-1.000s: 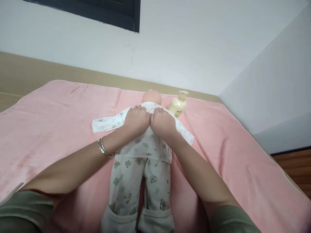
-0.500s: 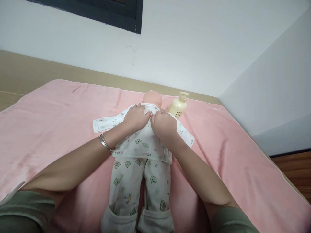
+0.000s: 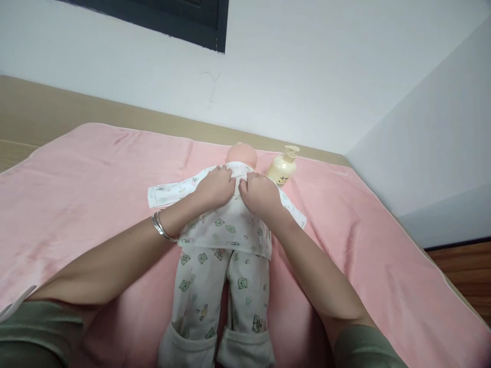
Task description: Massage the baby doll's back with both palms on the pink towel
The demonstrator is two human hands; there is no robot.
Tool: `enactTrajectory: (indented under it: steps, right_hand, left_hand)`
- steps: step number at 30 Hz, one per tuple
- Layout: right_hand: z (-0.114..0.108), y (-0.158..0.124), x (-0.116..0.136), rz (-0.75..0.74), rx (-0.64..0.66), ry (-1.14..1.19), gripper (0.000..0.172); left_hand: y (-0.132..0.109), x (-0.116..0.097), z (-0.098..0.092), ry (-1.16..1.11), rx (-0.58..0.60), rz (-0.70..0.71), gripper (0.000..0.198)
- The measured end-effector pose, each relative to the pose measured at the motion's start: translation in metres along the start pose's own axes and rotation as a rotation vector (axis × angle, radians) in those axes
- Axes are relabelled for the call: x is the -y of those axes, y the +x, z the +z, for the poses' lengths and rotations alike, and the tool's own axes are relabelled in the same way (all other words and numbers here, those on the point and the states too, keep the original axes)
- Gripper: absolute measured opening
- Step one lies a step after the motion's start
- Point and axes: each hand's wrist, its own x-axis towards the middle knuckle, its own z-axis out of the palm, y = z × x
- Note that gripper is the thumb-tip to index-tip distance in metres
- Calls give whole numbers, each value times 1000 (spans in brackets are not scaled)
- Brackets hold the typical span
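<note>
A baby doll (image 3: 241, 155) lies on its back or front (I cannot tell which), its bald head away from me. It wears a white long-sleeved top (image 3: 218, 232) with green animal prints and matching trousers (image 3: 199, 291). On the left of its upper torso, my left hand (image 3: 217, 186) is curled over the shoulder, a silver bangle (image 3: 161, 226) at the wrist. Across from it, my right hand (image 3: 261, 193) is curled over the other shoulder. The two thumbs lie on the top near the neck, slightly apart. Most fingertips are hidden.
A cream pump bottle (image 3: 283, 167) stands just right of the doll's head. Beneath everything spreads a pink blanket (image 3: 126, 168) over a wooden surface (image 3: 57, 102). A white wall (image 3: 287, 76) rises behind, with a dark frame (image 3: 192, 25) at upper left.
My thumbs, which nearly met below the doll's neck, have drawn apart, leaving a small gap of cloth between them. The doll and the bottle stay in place.
</note>
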Motion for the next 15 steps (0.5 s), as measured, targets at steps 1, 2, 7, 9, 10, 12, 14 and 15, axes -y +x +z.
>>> enactTrajectory:
  steps: [1, 2, 7, 9, 10, 12, 14, 15]
  right_hand:
    - [0, -6, 5, -7, -15, -53, 40]
    - [1, -11, 10, -25, -29, -105, 38]
    - [9, -12, 11, -62, -71, -109, 37]
    - [9, -2, 2, -27, -69, 10, 40]
    - [8, 3, -3, -15, -55, 72, 42]
    - [7, 12, -11, -1, -10, 174, 45]
    - [6, 17, -14, 13, 21, 221, 45]
    - [6, 17, -15, 18, 24, 224, 45]
  left_hand:
    - [4, 4, 1, -20, -9, -9, 39]
    - [7, 7, 3, -45, -15, -20, 40]
    - [6, 7, 9, -16, -65, 0, 44]
    - [-2, 0, 11, 81, -99, 33, 44]
    - [-6, -4, 12, 115, -118, 55, 43]
    - [-13, -11, 13, 145, -154, 108, 41]
    - [-18, -15, 13, 139, -164, 139, 39]
    - [-18, -15, 12, 123, -156, 133, 37]
